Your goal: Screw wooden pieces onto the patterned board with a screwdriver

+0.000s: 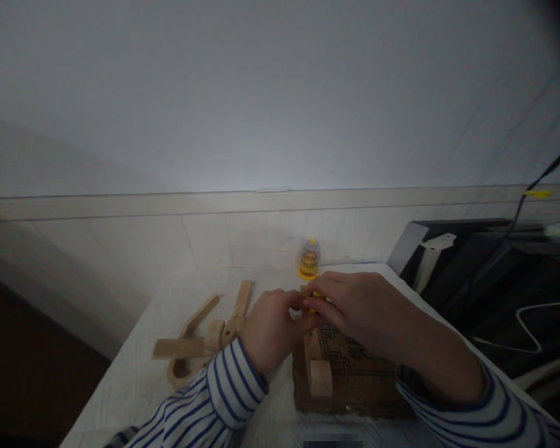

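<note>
My left hand (273,326) and my right hand (354,305) meet above the far part of the table (135,373), which has a white cover. The fingertips of both hands are pinched together on a small yellow piece (315,309). Only a little of it shows between the fingers, so I cannot tell what it is exactly. Just behind my hands, near the wall, a small round container (308,259) stands upright, clear on top with a yellow base. Under my right wrist lies a brown board (354,373) with a dark line pattern, and a pale wooden block (318,367) rests on its left side. To the left of my left hand lies a group of loose wooden parts (200,342), some of them touching each other. Both my sleeves are white with blue stripes.
</note>
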`<state>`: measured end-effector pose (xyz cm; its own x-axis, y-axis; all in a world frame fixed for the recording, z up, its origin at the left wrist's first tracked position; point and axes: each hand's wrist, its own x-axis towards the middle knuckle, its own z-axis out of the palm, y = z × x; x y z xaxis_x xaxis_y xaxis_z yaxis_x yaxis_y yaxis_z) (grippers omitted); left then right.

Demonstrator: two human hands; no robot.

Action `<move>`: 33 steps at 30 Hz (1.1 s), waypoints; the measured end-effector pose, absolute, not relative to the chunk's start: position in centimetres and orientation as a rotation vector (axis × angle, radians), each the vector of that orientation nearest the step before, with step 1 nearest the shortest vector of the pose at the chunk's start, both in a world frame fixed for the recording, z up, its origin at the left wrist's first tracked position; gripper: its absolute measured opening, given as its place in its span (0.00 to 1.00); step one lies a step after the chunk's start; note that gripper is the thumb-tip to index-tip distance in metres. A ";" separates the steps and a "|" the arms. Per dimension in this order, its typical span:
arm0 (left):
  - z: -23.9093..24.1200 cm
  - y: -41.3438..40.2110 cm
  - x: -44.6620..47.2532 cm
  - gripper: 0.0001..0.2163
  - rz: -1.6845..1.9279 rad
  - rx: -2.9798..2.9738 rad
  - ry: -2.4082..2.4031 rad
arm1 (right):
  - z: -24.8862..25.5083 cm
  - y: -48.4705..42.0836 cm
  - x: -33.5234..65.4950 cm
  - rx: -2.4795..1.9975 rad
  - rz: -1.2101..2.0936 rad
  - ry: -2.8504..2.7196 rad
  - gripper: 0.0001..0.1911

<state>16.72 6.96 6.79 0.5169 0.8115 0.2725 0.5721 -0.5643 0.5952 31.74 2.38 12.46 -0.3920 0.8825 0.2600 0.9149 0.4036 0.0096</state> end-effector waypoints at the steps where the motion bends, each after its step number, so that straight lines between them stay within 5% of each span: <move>1: 6.8 6.9 16.8 0.08 0.753 2.346 1.144 | 12.4 2.4 31.7 -1.597 -0.211 -2.442 0.09; 11: 7.0 7.0 16.8 0.09 0.767 2.348 1.122 | 12.9 1.9 32.5 -1.472 -0.040 -2.453 0.08; 33: 7.2 7.8 16.2 0.07 0.680 2.215 0.745 | 12.8 1.9 31.9 -1.533 -0.246 -2.488 0.11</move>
